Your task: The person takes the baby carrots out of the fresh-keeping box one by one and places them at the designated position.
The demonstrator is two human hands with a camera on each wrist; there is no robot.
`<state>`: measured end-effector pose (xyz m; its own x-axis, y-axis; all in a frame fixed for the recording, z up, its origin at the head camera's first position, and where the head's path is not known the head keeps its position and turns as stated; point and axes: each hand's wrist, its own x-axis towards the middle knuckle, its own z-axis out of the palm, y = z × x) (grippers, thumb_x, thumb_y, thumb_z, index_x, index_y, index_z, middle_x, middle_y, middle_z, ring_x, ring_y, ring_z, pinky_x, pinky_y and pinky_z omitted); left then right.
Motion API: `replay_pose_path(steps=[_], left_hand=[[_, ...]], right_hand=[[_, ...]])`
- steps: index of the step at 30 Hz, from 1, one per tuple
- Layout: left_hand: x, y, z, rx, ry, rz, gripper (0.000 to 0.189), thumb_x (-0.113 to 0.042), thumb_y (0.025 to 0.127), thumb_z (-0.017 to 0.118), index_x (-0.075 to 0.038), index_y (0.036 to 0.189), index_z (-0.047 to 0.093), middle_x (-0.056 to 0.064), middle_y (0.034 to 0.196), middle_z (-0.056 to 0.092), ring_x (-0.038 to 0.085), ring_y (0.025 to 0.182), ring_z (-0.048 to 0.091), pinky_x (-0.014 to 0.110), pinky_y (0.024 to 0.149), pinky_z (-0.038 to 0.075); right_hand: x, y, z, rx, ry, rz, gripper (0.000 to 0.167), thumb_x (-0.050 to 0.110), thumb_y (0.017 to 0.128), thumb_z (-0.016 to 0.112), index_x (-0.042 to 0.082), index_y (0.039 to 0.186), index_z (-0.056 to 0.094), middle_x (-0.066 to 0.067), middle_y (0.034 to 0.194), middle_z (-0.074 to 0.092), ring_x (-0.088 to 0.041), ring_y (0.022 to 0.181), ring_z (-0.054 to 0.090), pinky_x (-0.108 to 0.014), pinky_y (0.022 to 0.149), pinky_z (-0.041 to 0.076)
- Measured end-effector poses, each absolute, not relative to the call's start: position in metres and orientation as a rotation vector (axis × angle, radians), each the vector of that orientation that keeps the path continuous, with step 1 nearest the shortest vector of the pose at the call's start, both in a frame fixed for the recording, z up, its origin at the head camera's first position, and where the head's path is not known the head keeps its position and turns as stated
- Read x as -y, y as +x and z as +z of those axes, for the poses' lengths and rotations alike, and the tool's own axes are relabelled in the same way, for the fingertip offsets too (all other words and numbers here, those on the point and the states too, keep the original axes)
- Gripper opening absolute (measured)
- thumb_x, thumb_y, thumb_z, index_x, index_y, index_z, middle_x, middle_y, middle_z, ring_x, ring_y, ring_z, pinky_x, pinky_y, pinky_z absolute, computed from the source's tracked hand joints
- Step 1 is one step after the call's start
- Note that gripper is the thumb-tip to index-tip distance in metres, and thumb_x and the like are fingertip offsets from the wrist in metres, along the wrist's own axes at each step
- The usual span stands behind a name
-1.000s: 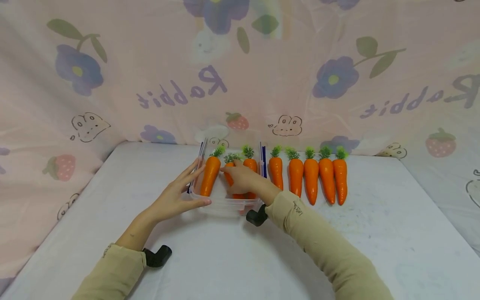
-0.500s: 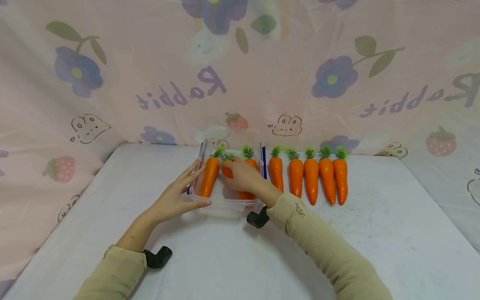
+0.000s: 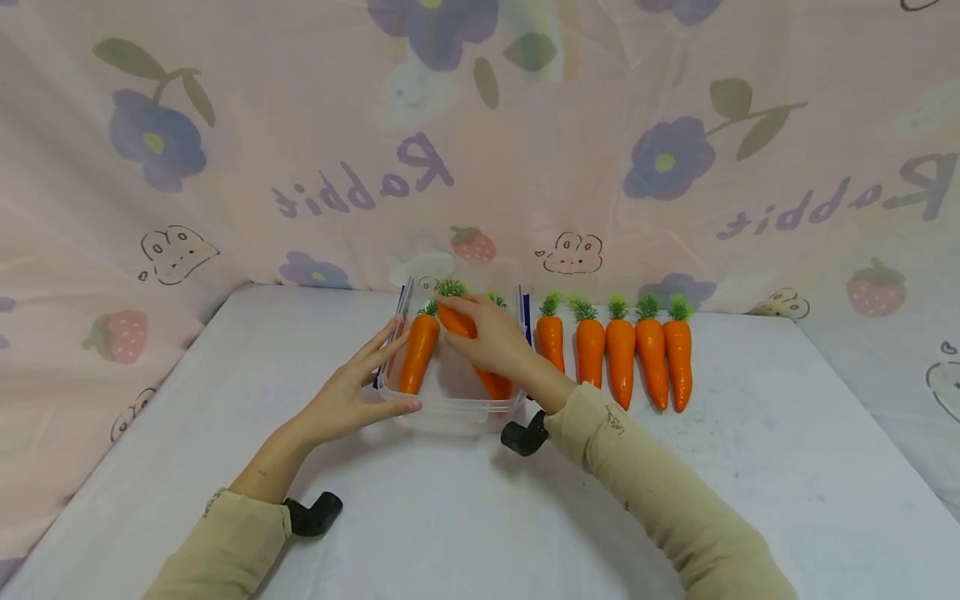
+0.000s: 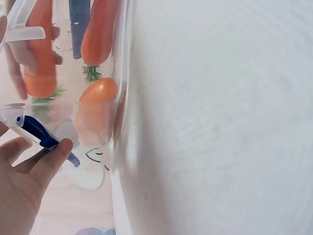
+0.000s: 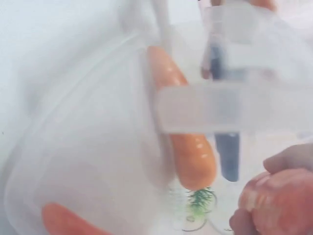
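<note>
Versus the preceding head view, the held carrot [image 3: 455,320] had shifted toward the tabletop's [image 3: 750,467] far edge. Right hand [image 3: 491,337]: thumb and fingers pinched round that carrot, over or in the clear container [image 3: 450,410] near that edge; height unclear. Left hand [image 3: 356,396]: fingers extended, spread, touching the container's left side and blue latch [image 4: 41,133].

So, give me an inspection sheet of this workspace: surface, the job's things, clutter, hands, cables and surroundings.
Surface: white tabletop.
Job's things: clear plastic box with blue latches; inside, a left-side carrot and a mostly hidden carrot; five carrots in a row to its right.
Clutter: nothing seen.
Grip: left hand touches the box's left side; right hand holds another carrot near its leafy end.
Cables: nothing seen.
Surroundings: rabbit-print fabric backdrop.
</note>
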<state>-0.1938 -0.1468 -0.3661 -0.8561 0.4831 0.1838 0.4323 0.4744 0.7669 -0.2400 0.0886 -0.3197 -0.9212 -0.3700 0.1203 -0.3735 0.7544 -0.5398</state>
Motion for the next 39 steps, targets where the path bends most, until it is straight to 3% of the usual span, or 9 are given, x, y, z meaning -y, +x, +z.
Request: replay_pose_path(steps=[12,20,28,39], left_hand=[[0.145,-0.195,-0.366,-2.649,0.809,1.334,0.088,-0.037,0.081,0.076,-0.028,0.153,0.026,-0.006,0.162,0.004,0.034,0.146,0.018,0.065,0.102,0.036],[0.144,-0.195,-0.365,-2.648,0.808,1.331,0.088,-0.037,0.081,0.077,-0.028,0.153,0.025,-0.005,0.163,0.004,0.035,0.146,0.017,0.065,0.103,0.035],[0.146,-0.193,-0.365,-2.659,0.821,1.318,0.089,-0.037,0.081,0.076,-0.030,0.153,0.024,-0.002,0.163,0.003,0.036,0.146,0.017,0.065,0.103,0.035],[0.145,-0.191,-0.364,-2.657,0.797,1.320,0.090,-0.040,0.080,0.077,-0.037,0.152,0.023,-0.004,0.163,0.003,0.034,0.146,0.018,0.064,0.103,0.037]], right_hand=[[-0.111,-0.237,-0.298,2.748,0.638,1.069,0.052,0.022,0.092,0.062,0.022,0.143,0.048,-0.012,0.143,0.046,-0.028,0.106,0.057,-0.040,0.085,0.054],[-0.140,-0.233,-0.291,2.715,0.553,1.120,0.054,0.022,0.092,0.060,0.022,0.144,0.046,-0.010,0.142,0.047,-0.027,0.106,0.054,-0.041,0.085,0.053],[-0.175,-0.230,-0.291,2.703,0.438,1.061,0.054,0.021,0.092,0.061,0.021,0.144,0.046,-0.011,0.145,0.045,-0.031,0.121,0.050,-0.048,0.099,0.046],[-0.204,-0.227,-0.300,2.711,0.368,1.017,0.055,0.021,0.092,0.061,0.021,0.145,0.045,-0.014,0.146,0.043,-0.034,0.127,0.045,-0.054,0.102,0.042]])
